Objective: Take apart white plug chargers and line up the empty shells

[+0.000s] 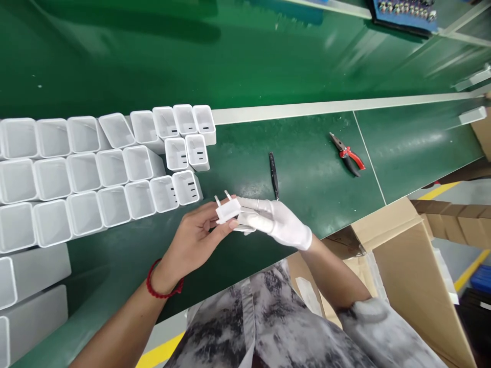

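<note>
Over the green bench I hold a white two-pin plug piece (pixel 229 209) in both hands. Its two pins point up and away from me. My left hand (pixel 197 237), bare with a red cord bracelet at the wrist, is closed around its left side, with the thumb along the near edge. White-gloved, my right hand (pixel 278 222) has its fingers closed against the right side. A thin pale edge shows below the gloved fingers; what it belongs to is partly hidden. Beyond the glove lie black tweezers (pixel 273 174).
Rows of open white plastic housings (pixel 115 204) fill the bench's left side, some with slots inside. Red-and-black pliers (pixel 348 156) lie to the right. An open cardboard box (pixel 418 266) stands at the near right edge. A blue tray of small parts (pixel 406 18) sits far back.
</note>
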A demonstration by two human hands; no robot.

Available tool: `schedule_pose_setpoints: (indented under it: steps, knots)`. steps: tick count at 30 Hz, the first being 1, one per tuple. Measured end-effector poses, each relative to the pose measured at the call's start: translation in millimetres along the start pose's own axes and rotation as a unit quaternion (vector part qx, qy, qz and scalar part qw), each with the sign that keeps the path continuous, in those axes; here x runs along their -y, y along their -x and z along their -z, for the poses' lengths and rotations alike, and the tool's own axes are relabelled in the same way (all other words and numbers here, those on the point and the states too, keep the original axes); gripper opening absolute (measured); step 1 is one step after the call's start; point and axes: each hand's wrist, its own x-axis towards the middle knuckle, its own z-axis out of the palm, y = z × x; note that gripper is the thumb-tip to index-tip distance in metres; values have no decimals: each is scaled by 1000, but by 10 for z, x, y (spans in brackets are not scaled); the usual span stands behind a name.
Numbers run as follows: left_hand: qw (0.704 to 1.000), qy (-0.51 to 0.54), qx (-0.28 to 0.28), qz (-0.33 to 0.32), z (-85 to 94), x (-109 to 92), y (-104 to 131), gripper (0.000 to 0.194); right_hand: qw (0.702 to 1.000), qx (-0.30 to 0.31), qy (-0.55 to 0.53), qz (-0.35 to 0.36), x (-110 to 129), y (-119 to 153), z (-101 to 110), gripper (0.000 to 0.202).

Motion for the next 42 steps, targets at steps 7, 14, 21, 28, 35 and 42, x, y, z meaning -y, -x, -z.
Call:
schedule_pose_setpoints:
  steps: [7,14,21,28,35,42]
  knots:
    - [1000,-6,8,-20,9,73,60,38,999,-3,-10,44,-118,-64,-73,49]
    - [998,22,32,47,13,49,23,44,996,20,80,43,-80,11,2,54]
    - [991,-62,35,115,35,-135,39,50,873,-98,434,202,-12,124,-19,60]
    - [996,47,-19,74,97,-330,260,56,984,-124,-28,128,67,47,106,55]
    - [994,30,53,91,38,-137,429,40,977,-123,-164,56,141,-26,235,44]
    - [992,23,77,93,29,-151,475,33,977,-126,-162,49,178,-98,239,49]
